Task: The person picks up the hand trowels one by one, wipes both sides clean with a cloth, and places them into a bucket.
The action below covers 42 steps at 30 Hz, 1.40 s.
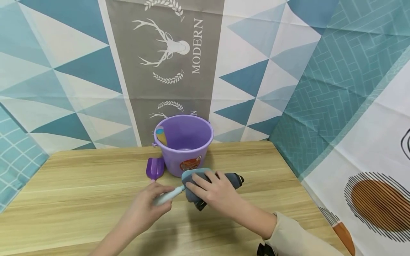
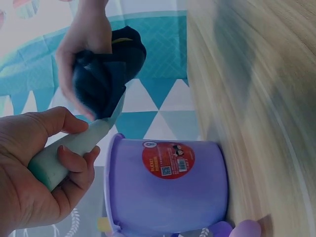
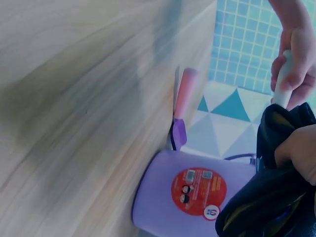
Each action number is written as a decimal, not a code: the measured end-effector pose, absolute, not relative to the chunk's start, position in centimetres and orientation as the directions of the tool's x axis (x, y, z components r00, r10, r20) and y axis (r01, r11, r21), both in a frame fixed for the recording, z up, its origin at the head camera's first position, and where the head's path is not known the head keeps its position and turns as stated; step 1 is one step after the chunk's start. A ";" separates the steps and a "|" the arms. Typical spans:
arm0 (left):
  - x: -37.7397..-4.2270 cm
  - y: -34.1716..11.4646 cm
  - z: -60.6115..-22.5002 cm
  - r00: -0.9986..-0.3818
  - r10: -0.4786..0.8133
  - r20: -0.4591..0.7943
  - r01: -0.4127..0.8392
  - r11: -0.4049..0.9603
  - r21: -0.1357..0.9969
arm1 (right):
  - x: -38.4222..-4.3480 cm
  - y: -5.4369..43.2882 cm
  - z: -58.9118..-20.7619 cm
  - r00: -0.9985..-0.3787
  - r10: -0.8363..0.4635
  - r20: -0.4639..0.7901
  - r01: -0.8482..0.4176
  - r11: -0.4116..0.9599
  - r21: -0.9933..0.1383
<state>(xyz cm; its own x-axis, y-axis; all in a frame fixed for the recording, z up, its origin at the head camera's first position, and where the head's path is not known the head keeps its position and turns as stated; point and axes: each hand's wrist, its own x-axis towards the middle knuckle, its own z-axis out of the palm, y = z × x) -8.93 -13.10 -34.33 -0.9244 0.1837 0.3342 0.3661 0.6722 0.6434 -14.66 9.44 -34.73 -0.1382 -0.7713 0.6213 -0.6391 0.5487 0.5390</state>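
My left hand (image 1: 148, 206) grips the pale blue handle (image 1: 169, 196) of a toy shovel, thumb and fingers wrapped round it. The shovel's light blue blade (image 1: 192, 172) shows behind a dark blue-grey cloth bundle (image 1: 233, 180) with black ends. Over that bundle lies my right hand (image 1: 219, 195), its fingers holding the soft cloth against the blade. In the left wrist view the bundle (image 2: 98, 81) covers most of the blade. Folds of the cloth (image 3: 266, 200) fill the lower right of the right wrist view. Both things are held above the wooden table, in front of a purple bucket (image 1: 173, 160).
Inside the bucket leans a yellow handle with a blue end (image 1: 161, 137). A purple scoop (image 1: 155, 168) with a pink handle (image 3: 185, 94) lies left of the bucket on the wooden table (image 1: 80, 199). Patterned cloth (image 1: 243, 46) hangs behind and at the sides.
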 end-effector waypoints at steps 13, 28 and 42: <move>-8.6 -14.0 -34.7 -0.937 0.140 0.321 0.327 0.675 0.661 | -16.0 11.9 -35.0 -0.328 -0.739 0.588 -0.592 0.646 0.482; -8.8 -12.5 -35.0 -0.921 0.160 0.356 0.363 0.688 0.629 | -15.6 9.1 -35.4 -0.133 -0.725 0.676 -0.639 0.584 0.501; -8.9 -13.3 -35.8 -0.893 0.117 0.435 0.386 0.696 0.606 | -16.5 11.7 -35.9 -0.333 -0.725 0.603 -0.581 0.662 0.475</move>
<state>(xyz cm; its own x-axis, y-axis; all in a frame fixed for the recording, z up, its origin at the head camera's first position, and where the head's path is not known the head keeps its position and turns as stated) -8.94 -13.25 -35.76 -0.8930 0.1166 0.4346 0.3857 0.6957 0.6060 -16.48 11.65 -35.93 -0.3332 -0.7248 0.6030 -0.5805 0.6616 0.4746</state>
